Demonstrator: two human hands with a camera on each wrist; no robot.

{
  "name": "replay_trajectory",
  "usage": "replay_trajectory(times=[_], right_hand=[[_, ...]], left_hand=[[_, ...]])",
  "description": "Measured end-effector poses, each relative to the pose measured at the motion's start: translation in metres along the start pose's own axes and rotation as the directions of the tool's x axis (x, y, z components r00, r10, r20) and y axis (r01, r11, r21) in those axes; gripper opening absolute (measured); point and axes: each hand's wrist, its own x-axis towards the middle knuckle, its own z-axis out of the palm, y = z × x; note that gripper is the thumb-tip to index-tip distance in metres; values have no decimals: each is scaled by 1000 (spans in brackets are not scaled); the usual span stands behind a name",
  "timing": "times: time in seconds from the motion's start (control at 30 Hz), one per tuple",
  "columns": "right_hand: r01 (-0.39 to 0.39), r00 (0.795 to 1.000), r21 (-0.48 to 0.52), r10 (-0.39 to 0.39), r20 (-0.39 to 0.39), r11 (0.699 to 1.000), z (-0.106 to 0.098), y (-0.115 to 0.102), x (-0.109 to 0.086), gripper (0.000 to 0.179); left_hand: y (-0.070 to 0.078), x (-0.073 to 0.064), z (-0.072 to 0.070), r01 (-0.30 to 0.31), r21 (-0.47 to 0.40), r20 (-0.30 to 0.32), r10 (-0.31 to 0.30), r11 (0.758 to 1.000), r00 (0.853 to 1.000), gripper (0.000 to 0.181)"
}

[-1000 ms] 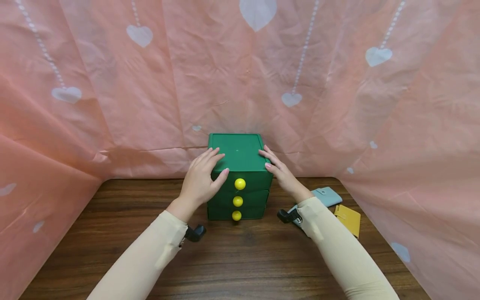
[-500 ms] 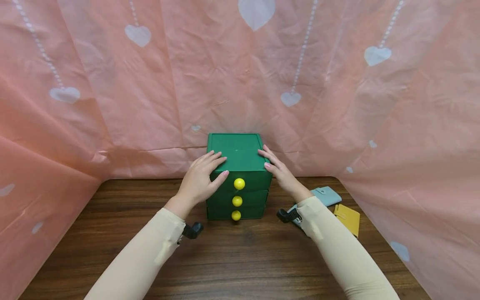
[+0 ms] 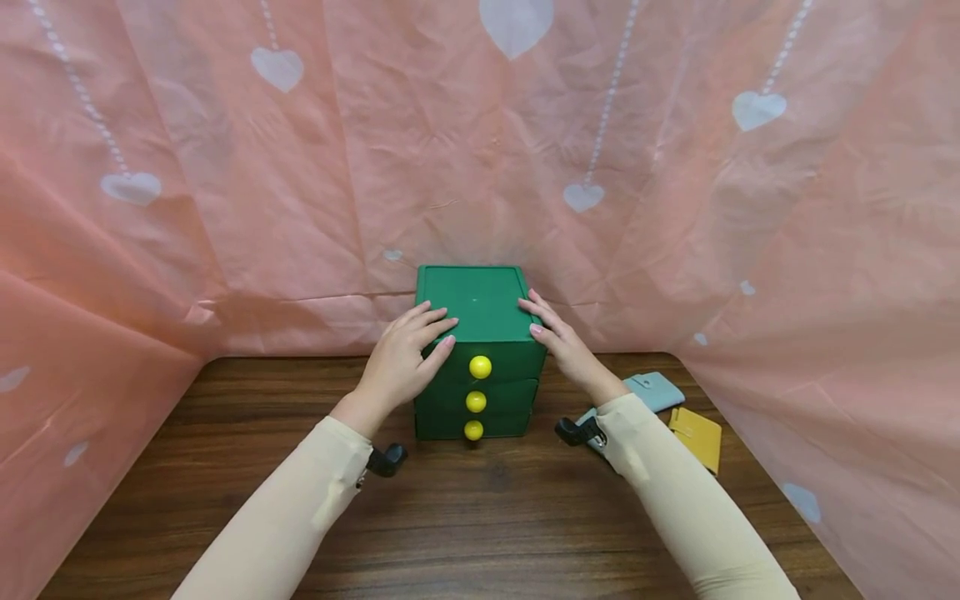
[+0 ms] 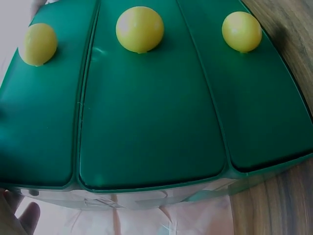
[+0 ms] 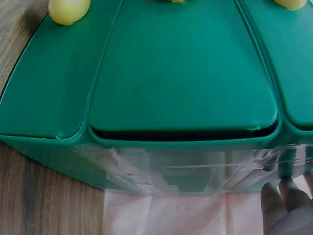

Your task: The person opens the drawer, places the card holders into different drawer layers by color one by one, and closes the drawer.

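A green box of three stacked drawers (image 3: 480,304) stands at the back of the table, each drawer with a round yellow knob (image 3: 480,367). All three drawer fronts sit in their frame. My left hand (image 3: 395,358) lies over the box's top left edge, fingers on the lid and thumb by the upper front. On the opposite edge my right hand (image 3: 566,350) touches the top right corner with extended fingers. In the left wrist view the middle drawer front (image 4: 146,112) fills the centre. The right wrist view shows a thin dark gap above one edge of the drawer front (image 5: 186,73).
Right of the box on the wooden table (image 3: 480,533) lie a light blue wallet (image 3: 654,390) and a yellow wallet (image 3: 697,437). Another light blue item is partly hidden by the right sleeve (image 3: 652,467). A pink curtain (image 3: 465,167) with hearts hangs close behind the box.
My left hand has shifted slightly back toward the front left of the lid, its fingers now a little lower. The right hand and the box hold their places.
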Motion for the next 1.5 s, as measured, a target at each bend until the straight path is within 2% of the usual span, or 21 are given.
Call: replay_trajectory(times=[0.17, 0.4, 0.53, 0.73, 0.87, 0.97, 1.1, 1.37, 1.43, 1.5], right_hand=[[-35, 999, -23, 34, -25, 999, 0, -6, -3, 50], [-54, 996, -31, 52, -70, 998, 1, 17, -6, 48], [-66, 993, -39, 62, -104, 997, 0, 15, -14, 48], [-59, 988, -120, 41, -149, 991, 2, 9, -23, 45], [-36, 981, -199, -4, -196, 979, 4, 4, -30, 41], [-4, 963, -232, -58, -262, 973, 7, 0, -34, 35], [72, 923, -243, -157, -352, 967, 16, -4, -41, 26], [178, 847, -307, -305, -435, 935, 42, -17, -58, 20], [195, 840, -318, -325, -435, 928, 47, -19, -60, 20], [208, 843, -323, -336, -420, 923, 51, -16, -62, 20]], left_hand=[[0, -1, -2, 15, -6, 10, -15, 1000, 1000, 43], [-2, 0, -2, 9, -19, 21, -8, 1000, 1000, 43], [-1, 1, 0, 10, -31, 28, -9, 999, 1000, 43], [0, -1, -2, 29, -27, 33, -28, 999, 999, 43], [1, -1, -2, 35, -21, 38, -34, 999, 999, 43], [1, -1, -2, 33, -19, 37, -32, 999, 999, 43], [0, 0, -2, 30, -15, 29, -30, 999, 999, 43], [0, 0, -2, 20, 1, 22, -20, 1000, 1000, 43], [-1, 0, -2, 19, 0, 20, -19, 1000, 1000, 43], [-1, 0, -2, 20, 2, 19, -20, 1000, 1000, 43]])
